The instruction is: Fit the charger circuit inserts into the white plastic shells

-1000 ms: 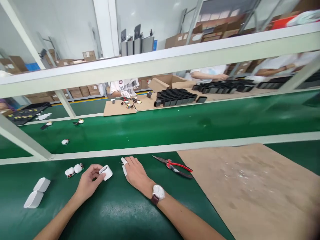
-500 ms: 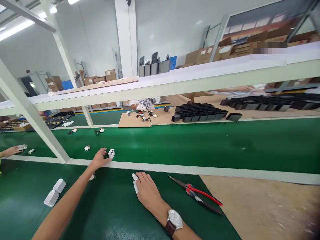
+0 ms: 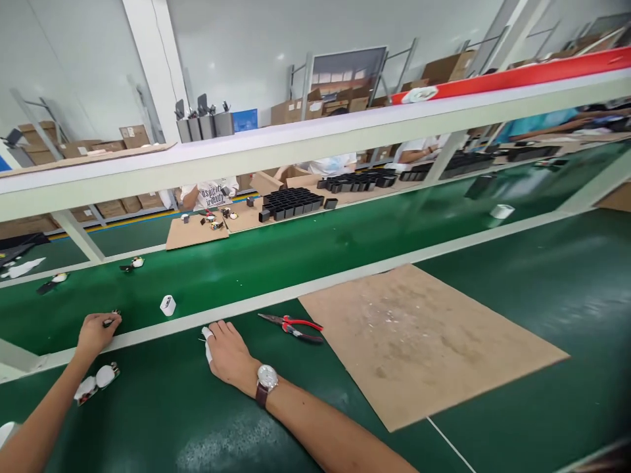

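My left hand [image 3: 96, 330] reaches over the white rail [image 3: 162, 326] onto the green conveyor belt [image 3: 276, 263], fingers closed on a small dark part [image 3: 111, 320]. A white charger casing [image 3: 167, 305] stands alone on the belt to the right of that hand. My right hand [image 3: 227, 355], with a wristwatch and white finger cots, rests palm down on the green bench by the rail, holding nothing. Two small white parts [image 3: 97, 382] lie on the bench under my left forearm.
Red-handled pliers [image 3: 294, 326] lie beside a brown cardboard sheet [image 3: 419, 338]. More small parts [image 3: 132, 264] ride the belt at left. Across it, other people work at cardboard mats and black trays [image 3: 290, 202]. A white shelf beam [image 3: 296, 141] crosses overhead. A white tape roll [image 3: 501, 211] sits far right.
My left hand let go of the white casing on the belt and moved left to a small dark part. My right hand stayed on the bench. My view swung right.
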`<action>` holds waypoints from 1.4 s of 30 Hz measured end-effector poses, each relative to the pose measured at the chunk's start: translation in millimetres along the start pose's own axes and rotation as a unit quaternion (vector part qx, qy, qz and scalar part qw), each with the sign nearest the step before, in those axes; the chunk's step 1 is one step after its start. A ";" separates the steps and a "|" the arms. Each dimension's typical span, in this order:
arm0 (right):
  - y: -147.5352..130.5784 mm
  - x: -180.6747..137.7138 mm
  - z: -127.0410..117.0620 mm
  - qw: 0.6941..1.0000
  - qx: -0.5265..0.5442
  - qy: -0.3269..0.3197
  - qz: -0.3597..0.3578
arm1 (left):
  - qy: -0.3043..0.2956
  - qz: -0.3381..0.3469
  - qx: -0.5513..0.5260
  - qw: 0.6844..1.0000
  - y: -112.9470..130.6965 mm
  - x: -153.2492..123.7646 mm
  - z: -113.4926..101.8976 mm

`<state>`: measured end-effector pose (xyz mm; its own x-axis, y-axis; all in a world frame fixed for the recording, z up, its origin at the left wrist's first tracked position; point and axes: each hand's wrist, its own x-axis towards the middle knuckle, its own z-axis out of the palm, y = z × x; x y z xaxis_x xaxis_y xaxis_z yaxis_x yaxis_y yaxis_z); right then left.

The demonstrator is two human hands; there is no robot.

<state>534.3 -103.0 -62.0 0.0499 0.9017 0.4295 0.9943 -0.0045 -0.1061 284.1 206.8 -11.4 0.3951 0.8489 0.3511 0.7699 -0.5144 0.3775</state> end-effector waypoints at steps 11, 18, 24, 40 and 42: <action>3.5 -3.6 16.7 0.994 0.052 0.057 -0.083 | -0.247 0.296 -0.162 0.908 128.9 -176.8 -8.3; -8.7 -11.3 11.3 0.978 0.144 0.092 -0.122 | -0.054 0.179 0.022 0.982 44.7 -190.0 -93.8; -39.6 -12.0 5.1 0.984 0.166 -0.008 -0.064 | 0.002 -0.104 0.182 0.978 -70.7 -196.6 -130.5; -25.8 -9.9 -18.4 0.964 0.240 -0.063 -0.094 | -0.044 0.238 -0.105 0.964 93.7 -196.7 -13.5; -21.9 -9.7 -21.3 0.962 0.241 -0.072 -0.104 | -0.069 0.225 -0.126 0.964 94.7 -200.3 -2.2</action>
<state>514.0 -120.8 -44.7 -0.1931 0.9126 0.3604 0.8203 0.3517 -0.4510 276.7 -12.2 -44.1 0.7367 0.5322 0.4171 0.3657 -0.8324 0.4163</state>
